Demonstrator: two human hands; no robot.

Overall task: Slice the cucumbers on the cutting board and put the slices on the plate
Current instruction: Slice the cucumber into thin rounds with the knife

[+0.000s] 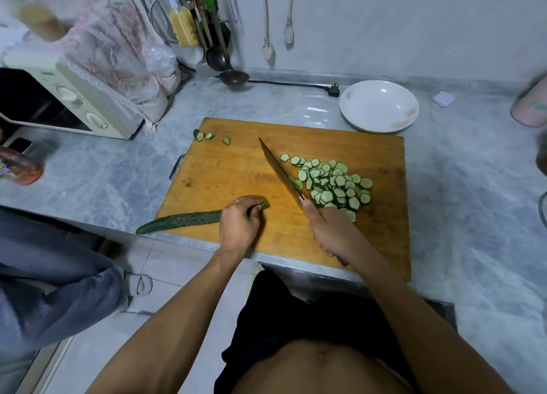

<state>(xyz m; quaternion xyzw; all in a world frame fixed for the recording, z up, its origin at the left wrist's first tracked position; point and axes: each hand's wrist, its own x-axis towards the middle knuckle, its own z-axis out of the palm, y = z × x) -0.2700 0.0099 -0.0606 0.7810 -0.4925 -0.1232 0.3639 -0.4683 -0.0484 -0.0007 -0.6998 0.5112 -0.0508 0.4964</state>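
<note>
A long dark green cucumber (180,221) lies across the front left of the wooden cutting board (236,168), its tail past the board's edge. My left hand (238,225) grips its cut end. My right hand (333,231) holds a knife (281,173) whose blade points away to the upper left, beside a pile of several cucumber slices (333,185). Three cucumber end pieces (207,135) sit at the board's far left corner. A white plate (379,105) stands beyond the board's far right corner with no slices in it.
A cream microwave (68,97) under a floral cloth stands at the left. Ladles and utensils (213,47) hang at the back wall, and a black power cord (296,83) lies behind the board. A pink container (531,106) is at the right edge. Another person's leg (53,275) is at the left.
</note>
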